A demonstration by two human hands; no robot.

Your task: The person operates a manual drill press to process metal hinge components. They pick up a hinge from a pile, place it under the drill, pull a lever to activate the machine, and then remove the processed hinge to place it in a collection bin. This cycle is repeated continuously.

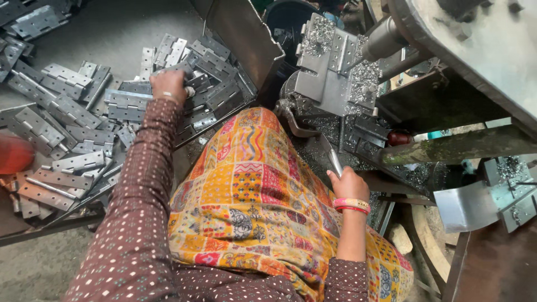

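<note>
My left hand reaches out to the pile of grey metal hinges on the left and closes on one hinge at the top of the heap. My right hand grips the metal lever handle of the machine in front of me. The machine's fixture block, covered with metal shavings, holds a hinge plate. My knee under patterned orange cloth lies between both hands.
A tilted metal tray stands behind the hinge pile. A dark bucket sits at the back. The machine frame fills the right side. A bent metal plate and shavings lie lower right. An orange object is at the far left.
</note>
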